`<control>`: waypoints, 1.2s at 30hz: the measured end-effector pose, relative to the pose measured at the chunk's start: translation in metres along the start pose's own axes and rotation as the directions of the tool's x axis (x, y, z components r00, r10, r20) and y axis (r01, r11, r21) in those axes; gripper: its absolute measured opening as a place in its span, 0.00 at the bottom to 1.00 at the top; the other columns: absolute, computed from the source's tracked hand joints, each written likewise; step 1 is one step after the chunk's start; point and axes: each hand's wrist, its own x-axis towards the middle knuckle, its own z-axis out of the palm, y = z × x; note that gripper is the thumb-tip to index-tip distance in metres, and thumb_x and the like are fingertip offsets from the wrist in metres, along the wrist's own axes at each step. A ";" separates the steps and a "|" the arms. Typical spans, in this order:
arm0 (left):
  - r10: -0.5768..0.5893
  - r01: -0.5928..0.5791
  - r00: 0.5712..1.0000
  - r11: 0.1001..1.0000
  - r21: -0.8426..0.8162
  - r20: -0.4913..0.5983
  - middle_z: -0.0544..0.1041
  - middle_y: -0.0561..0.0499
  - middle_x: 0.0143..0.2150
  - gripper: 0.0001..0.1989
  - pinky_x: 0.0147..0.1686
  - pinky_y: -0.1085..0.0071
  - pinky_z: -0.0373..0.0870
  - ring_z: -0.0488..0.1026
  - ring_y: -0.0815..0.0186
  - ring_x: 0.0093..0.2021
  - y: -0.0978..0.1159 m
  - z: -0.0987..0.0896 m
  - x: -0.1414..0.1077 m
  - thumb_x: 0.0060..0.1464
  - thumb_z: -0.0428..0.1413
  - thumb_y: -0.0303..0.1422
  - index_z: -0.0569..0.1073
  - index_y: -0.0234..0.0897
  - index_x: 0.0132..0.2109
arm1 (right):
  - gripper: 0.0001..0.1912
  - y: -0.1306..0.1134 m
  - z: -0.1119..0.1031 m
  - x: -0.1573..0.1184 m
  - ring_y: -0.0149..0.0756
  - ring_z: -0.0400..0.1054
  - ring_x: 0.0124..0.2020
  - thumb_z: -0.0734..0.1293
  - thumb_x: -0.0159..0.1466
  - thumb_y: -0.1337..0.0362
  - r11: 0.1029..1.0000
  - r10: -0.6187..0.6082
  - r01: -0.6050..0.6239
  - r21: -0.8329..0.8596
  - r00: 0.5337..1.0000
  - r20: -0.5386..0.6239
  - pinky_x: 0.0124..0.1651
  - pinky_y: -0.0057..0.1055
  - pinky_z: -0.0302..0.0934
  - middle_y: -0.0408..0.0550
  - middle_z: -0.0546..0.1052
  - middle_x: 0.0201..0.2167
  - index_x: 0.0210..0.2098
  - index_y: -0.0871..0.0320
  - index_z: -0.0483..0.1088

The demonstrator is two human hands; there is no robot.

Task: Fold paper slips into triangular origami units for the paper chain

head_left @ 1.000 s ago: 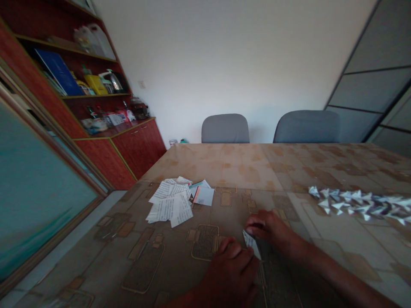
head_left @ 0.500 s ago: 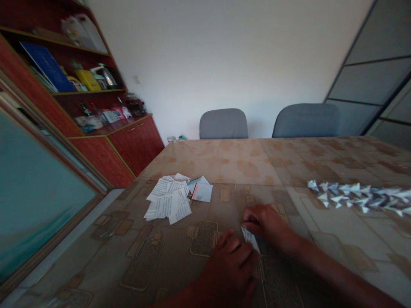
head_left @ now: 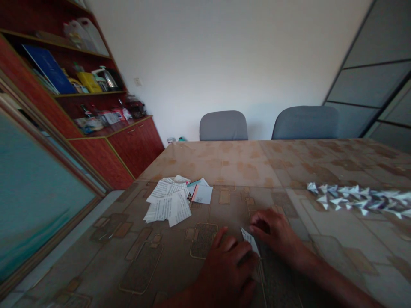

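Observation:
A small folded piece of printed paper (head_left: 250, 241) lies on the patterned tablecloth between my hands. My left hand (head_left: 229, 265) rests over its near left edge, fingers bent and somewhat spread; whether they pinch the paper is hidden. Just right of the paper, my right hand (head_left: 272, 231) has its thumb and forefinger curled near the paper's top, with no paper visible in them. To the left lies a loose pile of printed paper pieces (head_left: 170, 201). Several folded paper points (head_left: 356, 197) stand in rows at the right.
The table (head_left: 224, 158) has a patterned cover. Two grey chairs (head_left: 223, 125) stand beyond its far edge, against a white wall. At the left is a red cabinet (head_left: 138, 143) with bottles, a kettle and a blue folder on its shelves.
My right hand has moved slightly right, off the top of the folded paper. My left forefinger has lifted and straightened a little. The folded paper lies nearly where it was.

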 end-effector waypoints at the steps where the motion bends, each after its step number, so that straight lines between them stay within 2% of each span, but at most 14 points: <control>1: -0.015 0.015 1.000 1.000 -0.014 0.002 0.74 0.50 0.48 0.17 0.61 0.48 0.45 0.67 0.58 0.47 0.001 0.000 0.000 0.56 0.56 0.39 0.69 0.43 0.53 | 0.05 -0.001 0.001 -0.004 0.36 0.66 0.29 0.66 0.61 0.66 1.000 0.014 -0.014 -0.010 1.000 -0.009 0.34 0.31 0.56 0.43 0.73 0.25 0.28 0.57 0.69; 5: -0.043 0.044 0.999 0.998 -0.042 0.010 0.72 0.49 0.53 0.19 0.61 0.45 0.43 0.66 0.56 0.49 0.003 -0.003 -0.001 0.56 0.56 0.39 0.68 0.44 0.54 | 0.05 -0.006 0.008 -0.014 0.39 0.66 0.32 0.69 0.57 0.69 0.998 0.045 -0.046 -0.037 0.998 -0.033 0.39 0.37 0.54 0.44 0.74 0.27 0.27 0.56 0.69; 8: -0.034 0.036 0.999 0.997 -0.071 0.039 0.72 0.50 0.55 0.19 0.62 0.46 0.42 0.65 0.55 0.50 0.004 -0.009 0.000 0.56 0.57 0.39 0.68 0.44 0.55 | 0.06 -0.006 0.010 -0.015 0.38 0.66 0.32 0.69 0.57 0.72 0.998 0.046 -0.047 -0.031 0.998 -0.041 0.39 0.36 0.54 0.43 0.73 0.27 0.27 0.57 0.69; 12: -0.061 0.070 0.996 0.986 -0.150 0.064 0.74 0.51 0.50 0.17 0.63 0.50 0.44 0.66 0.58 0.49 0.001 -0.018 0.003 0.54 0.57 0.31 0.68 0.42 0.52 | 0.07 -0.005 0.007 -0.017 0.38 0.66 0.33 0.70 0.58 0.73 1.000 0.011 -0.012 -0.024 0.999 -0.037 0.39 0.34 0.53 0.43 0.73 0.28 0.28 0.56 0.70; 15: -0.102 0.104 0.995 0.974 -0.203 0.020 0.76 0.51 0.43 0.14 0.61 0.53 0.49 0.67 0.60 0.45 -0.007 -0.017 0.006 0.48 0.53 0.22 0.68 0.40 0.43 | 0.07 -0.008 0.000 -0.020 0.38 0.65 0.36 0.68 0.62 0.72 0.994 -0.098 0.098 -0.043 0.995 -0.008 0.42 0.35 0.52 0.43 0.74 0.29 0.29 0.55 0.72; 17: -0.102 0.097 0.995 0.970 -0.222 -0.012 0.76 0.51 0.40 0.15 0.59 0.54 0.52 0.68 0.61 0.42 -0.012 -0.014 0.007 0.44 0.49 0.18 0.66 0.39 0.39 | 0.09 -0.011 -0.005 -0.022 0.37 0.64 0.35 0.66 0.66 0.70 0.975 -0.206 0.208 -0.084 0.978 0.027 0.43 0.36 0.51 0.42 0.74 0.28 0.28 0.55 0.71; 21: -0.110 0.098 0.993 0.965 -0.241 -0.034 0.77 0.54 0.42 0.19 0.60 0.54 0.50 0.68 0.63 0.43 -0.016 -0.009 0.007 0.38 0.47 0.14 0.64 0.40 0.37 | 0.06 -0.011 -0.015 -0.028 0.38 0.65 0.37 0.66 0.66 0.66 0.932 -0.331 0.342 -0.120 0.938 0.103 0.45 0.37 0.51 0.43 0.75 0.31 0.32 0.55 0.72; 23: -0.120 0.111 0.993 0.964 -0.242 -0.023 0.77 0.56 0.44 0.19 0.61 0.54 0.48 0.68 0.63 0.44 -0.014 -0.010 0.006 0.39 0.47 0.14 0.64 0.41 0.37 | 0.04 -0.009 -0.018 -0.033 0.39 0.66 0.39 0.66 0.67 0.66 0.918 -0.363 0.378 -0.121 0.923 0.129 0.46 0.37 0.53 0.43 0.76 0.33 0.35 0.54 0.72; 28: -0.114 0.105 0.993 0.967 -0.233 -0.027 0.78 0.57 0.44 0.17 0.62 0.53 0.47 0.68 0.63 0.43 -0.010 -0.010 0.007 0.44 0.48 0.15 0.65 0.41 0.37 | 0.10 -0.008 -0.023 -0.045 0.40 0.66 0.38 0.59 0.71 0.65 0.884 -0.414 0.437 -0.165 0.897 0.155 0.45 0.37 0.56 0.45 0.76 0.34 0.39 0.54 0.71; 31: -0.133 0.117 0.990 0.961 -0.250 -0.046 0.78 0.55 0.43 0.14 0.61 0.52 0.50 0.69 0.62 0.43 -0.011 -0.009 0.008 0.48 0.48 0.16 0.65 0.40 0.36 | 0.09 -0.013 -0.020 -0.047 0.40 0.66 0.37 0.60 0.69 0.68 0.875 -0.426 0.445 -0.187 0.895 0.134 0.44 0.37 0.56 0.45 0.76 0.32 0.36 0.54 0.71; 33: -0.148 0.123 0.987 0.950 -0.288 -0.065 0.78 0.54 0.43 0.12 0.61 0.52 0.50 0.69 0.62 0.44 -0.013 -0.009 0.007 0.50 0.48 0.17 0.65 0.40 0.36 | 0.09 -0.015 -0.017 -0.045 0.39 0.66 0.35 0.62 0.67 0.71 0.888 -0.401 0.417 -0.192 0.909 0.116 0.43 0.37 0.55 0.45 0.75 0.31 0.32 0.55 0.71; 36: -0.188 0.145 0.978 0.925 -0.350 -0.091 0.78 0.53 0.42 0.11 0.62 0.53 0.50 0.71 0.63 0.43 -0.016 -0.009 0.006 0.51 0.48 0.19 0.66 0.40 0.36 | 0.08 -0.015 -0.012 -0.041 0.39 0.66 0.34 0.64 0.64 0.71 0.954 -0.265 0.273 -0.124 0.961 0.073 0.41 0.36 0.55 0.45 0.74 0.30 0.29 0.56 0.69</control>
